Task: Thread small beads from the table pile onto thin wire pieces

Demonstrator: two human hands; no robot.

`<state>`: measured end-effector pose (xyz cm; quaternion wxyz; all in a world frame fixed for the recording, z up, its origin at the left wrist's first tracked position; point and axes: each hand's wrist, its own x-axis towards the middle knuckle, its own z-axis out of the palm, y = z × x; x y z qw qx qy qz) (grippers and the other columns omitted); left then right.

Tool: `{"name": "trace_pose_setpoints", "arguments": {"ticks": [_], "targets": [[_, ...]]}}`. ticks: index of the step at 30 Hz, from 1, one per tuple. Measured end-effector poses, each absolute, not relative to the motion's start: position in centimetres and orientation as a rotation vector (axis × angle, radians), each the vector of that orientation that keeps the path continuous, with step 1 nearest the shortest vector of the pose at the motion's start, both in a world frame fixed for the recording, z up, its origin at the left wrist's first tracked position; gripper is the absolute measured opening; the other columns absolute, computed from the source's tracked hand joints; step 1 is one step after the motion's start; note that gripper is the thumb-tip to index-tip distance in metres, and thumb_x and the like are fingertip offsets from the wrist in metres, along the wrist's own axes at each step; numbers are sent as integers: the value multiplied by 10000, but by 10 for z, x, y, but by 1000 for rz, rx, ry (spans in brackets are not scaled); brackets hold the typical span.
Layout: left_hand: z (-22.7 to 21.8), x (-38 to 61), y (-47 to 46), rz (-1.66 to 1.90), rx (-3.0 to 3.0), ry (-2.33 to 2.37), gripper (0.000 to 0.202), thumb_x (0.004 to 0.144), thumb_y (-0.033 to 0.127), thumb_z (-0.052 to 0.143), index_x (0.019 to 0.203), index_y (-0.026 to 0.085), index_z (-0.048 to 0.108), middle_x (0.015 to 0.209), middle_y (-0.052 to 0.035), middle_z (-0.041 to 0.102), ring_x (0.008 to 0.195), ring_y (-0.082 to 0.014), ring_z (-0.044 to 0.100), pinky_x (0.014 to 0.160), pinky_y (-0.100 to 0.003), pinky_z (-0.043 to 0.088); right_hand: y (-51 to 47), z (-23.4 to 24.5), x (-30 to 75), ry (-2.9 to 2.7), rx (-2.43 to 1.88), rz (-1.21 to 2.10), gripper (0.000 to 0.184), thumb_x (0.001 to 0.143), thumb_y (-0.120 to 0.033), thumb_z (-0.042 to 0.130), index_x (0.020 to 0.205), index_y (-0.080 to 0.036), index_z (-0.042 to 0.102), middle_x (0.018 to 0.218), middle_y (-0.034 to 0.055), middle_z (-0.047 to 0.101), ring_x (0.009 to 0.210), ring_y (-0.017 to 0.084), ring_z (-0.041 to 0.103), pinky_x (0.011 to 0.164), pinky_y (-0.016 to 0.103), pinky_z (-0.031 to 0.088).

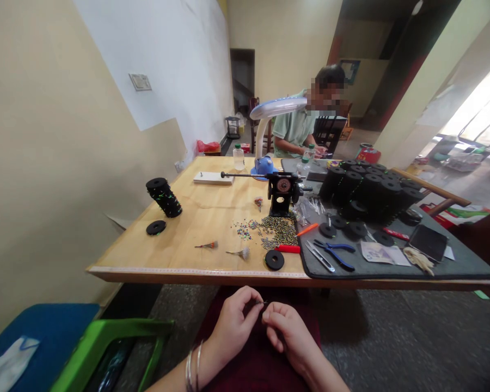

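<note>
Pale walls point(196, 49) fill the upper left of the frame, and a person in a light green shirt point(286, 130) sits in the upper centre, beyond the far edge of the wooden surface point(134, 261). A dark mat point(461, 267) covers its right part, probably to cushion the tools; blue-handled pliers point(338, 252) and metal snips point(320, 257) lie near its front edge, where I could reach them easily. At centre stands a black device point(281, 204) with a long rod point(245, 175) pointing left over bare wood, which I take to be so that nothing obstructs it. The small striped pieces point(281, 231) are spread just in front of it, likely loose so they can be picked singly. Two thin bundles point(207, 245) and a black disc point(274, 260) lie along the near side.

My own hands are at bottom centre, below the surface edge and over my maroon clothing point(261, 370). My left hand point(237, 316) is drawn in to a pinch, thumb and forefinger on a tiny dark piece point(265, 302); something so small presumably needs fingertips. My right hand point(286, 329) is curled just beside it; I cannot tell whether its fingertips meet or grip anything.
</note>
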<state>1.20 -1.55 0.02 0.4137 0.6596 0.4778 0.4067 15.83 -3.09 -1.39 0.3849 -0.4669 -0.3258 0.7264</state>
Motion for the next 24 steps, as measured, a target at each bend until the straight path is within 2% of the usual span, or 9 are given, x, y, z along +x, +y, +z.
{"name": "trace_pose_setpoints", "arguments": {"ticks": [5, 15, 19, 24], "targets": [[2, 10, -16, 996, 1725, 1199, 100, 825, 207, 529, 752, 191, 597, 735, -35, 619, 698, -178, 573, 666, -262, 437, -30, -18, 160, -850, -1191, 1825, 201, 700, -326, 601, 634, -171, 490, 333, -91, 471, 264, 15, 232, 333, 173, 87], [1, 9, -17, 925, 1775, 1177, 109, 823, 188, 517, 761, 190, 606, 738, -40, 614, 686, -176, 560, 643, -257, 423, -29, -26, 162, -1079, -1375, 1572, 379, 723, -548, 602, 707, -187, 488, 333, -102, 455, 269, 37, 265, 325, 174, 143], [-2, 8, -17, 914, 1780, 1173, 108, 826, 196, 523, 773, 193, 616, 746, -42, 623, 684, -175, 560, 639, -252, 419, -30, -22, 161, -1108, -1348, 1506, 379, 729, -546, 604, 783, -186, 500, 342, -105, 460, 279, 47, 282, 335, 175, 165], [-3, 9, -17, 906, 1774, 1171, 112, 824, 202, 527, 772, 196, 626, 742, -42, 625, 685, -176, 560, 643, -254, 417, -31, -19, 160, -1097, -1329, 1471, 374, 722, -542, 617, 785, -190, 507, 334, -117, 421, 290, 50, 273, 345, 181, 183]]}}
